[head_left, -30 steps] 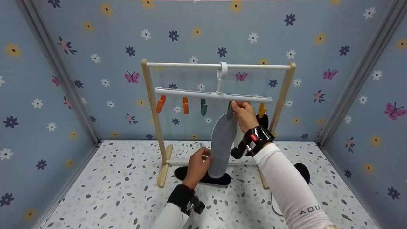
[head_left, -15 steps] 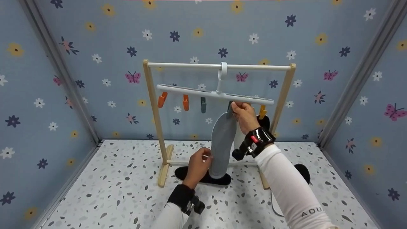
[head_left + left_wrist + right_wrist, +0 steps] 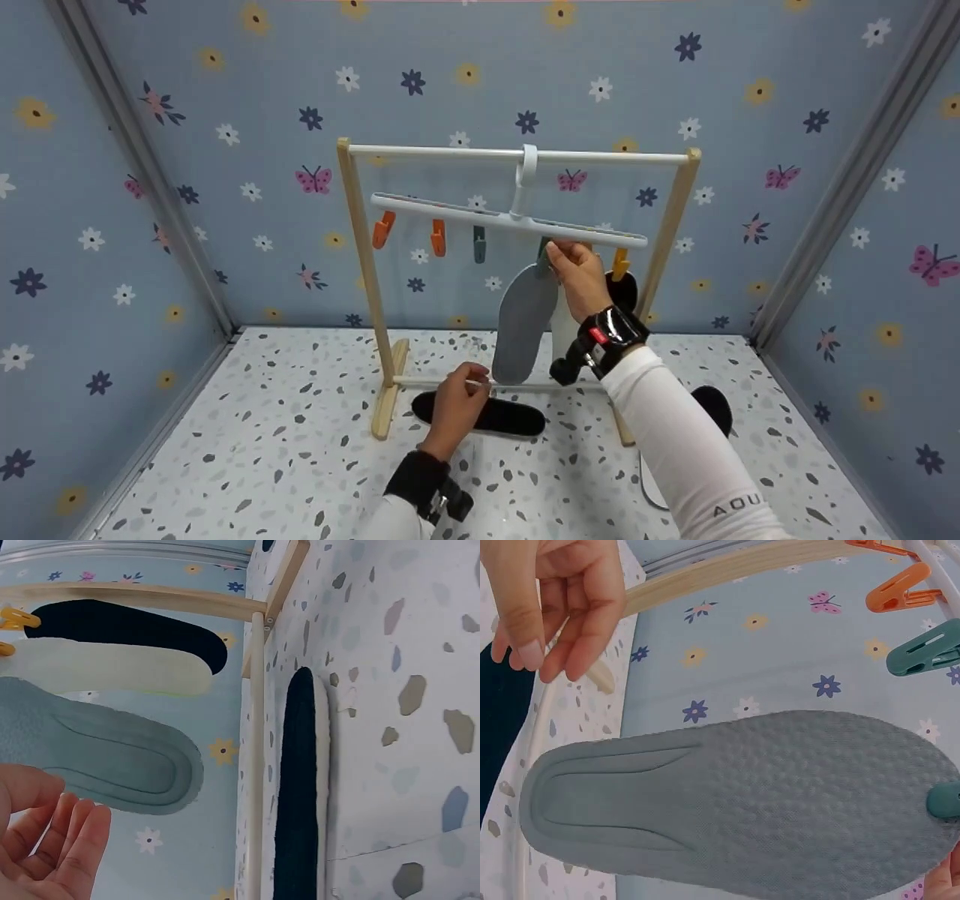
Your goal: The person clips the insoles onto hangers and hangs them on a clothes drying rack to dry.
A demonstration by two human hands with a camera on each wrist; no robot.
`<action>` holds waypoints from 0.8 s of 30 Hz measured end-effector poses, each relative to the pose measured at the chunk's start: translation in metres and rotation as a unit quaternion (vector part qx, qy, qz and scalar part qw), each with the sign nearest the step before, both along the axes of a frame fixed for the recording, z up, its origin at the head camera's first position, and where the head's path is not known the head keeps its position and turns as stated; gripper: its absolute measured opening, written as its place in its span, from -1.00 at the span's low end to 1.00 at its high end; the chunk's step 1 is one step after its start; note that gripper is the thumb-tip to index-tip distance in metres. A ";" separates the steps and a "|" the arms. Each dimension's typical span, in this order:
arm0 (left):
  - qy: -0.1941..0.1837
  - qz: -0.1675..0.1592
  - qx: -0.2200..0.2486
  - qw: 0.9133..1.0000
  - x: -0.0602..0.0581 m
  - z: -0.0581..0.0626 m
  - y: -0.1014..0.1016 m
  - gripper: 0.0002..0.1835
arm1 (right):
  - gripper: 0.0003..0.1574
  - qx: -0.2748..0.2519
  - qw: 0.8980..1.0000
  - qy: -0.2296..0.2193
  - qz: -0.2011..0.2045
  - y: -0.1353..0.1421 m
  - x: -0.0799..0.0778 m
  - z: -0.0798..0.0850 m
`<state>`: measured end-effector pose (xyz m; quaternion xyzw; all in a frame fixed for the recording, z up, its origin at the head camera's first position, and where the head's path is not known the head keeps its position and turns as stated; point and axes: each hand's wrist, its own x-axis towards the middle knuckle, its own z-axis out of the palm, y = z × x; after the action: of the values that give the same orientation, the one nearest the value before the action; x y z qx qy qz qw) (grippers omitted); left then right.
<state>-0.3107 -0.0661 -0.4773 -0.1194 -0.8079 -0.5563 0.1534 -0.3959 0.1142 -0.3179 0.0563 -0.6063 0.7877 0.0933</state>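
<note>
A grey insole [image 3: 523,322] hangs from a green clothespin [image 3: 542,255] on the white hanger [image 3: 450,214]. My right hand [image 3: 579,277] is up at that clothespin, thumb and fingers pinching it at the insole's top end. In the right wrist view the clothespin [image 3: 943,800] bites the insole's [image 3: 742,802] wide end, and only a few fingertips [image 3: 939,881] show. Lower and to the left, my left hand [image 3: 461,401] holds nothing, its fingers loosely bent, apart from the grey insole. Beneath it a black insole [image 3: 510,417] lies on the speckled surface.
Two orange clothespins [image 3: 438,238] and another green clothespin [image 3: 479,245] dangle at the hanger's left. At the right, a yellow clothespin [image 3: 620,264] carries a black insole [image 3: 622,291], beside a pale insole [image 3: 105,667]. A wooden rack [image 3: 364,262] supports the hanger. Another black insole [image 3: 712,409] lies right.
My left hand has come away from the grey insole, moving down and left. The insole's lower end has swung back and up. The hanger tilts further down at its right.
</note>
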 end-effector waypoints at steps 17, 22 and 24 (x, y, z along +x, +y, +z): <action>-0.012 -0.004 0.007 1.000 0.023 -0.006 -0.015 -0.85 | -0.57 -0.010 1.000 0.017 0.011 0.002 0.001 -0.015; -0.001 -0.007 0.011 1.000 0.030 -0.008 -0.018 -0.85 | -0.56 -0.011 1.000 0.014 0.006 0.005 0.003 -0.025; -0.001 -0.006 0.012 1.000 0.033 -0.010 -0.020 -0.86 | -0.56 -0.011 1.000 0.008 -0.002 0.005 0.002 -0.029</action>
<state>-0.2782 -0.0857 -0.4869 -0.1221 -0.8008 -0.5666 0.1510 -0.3936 0.1195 -0.3473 0.0609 -0.5972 0.7935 0.1001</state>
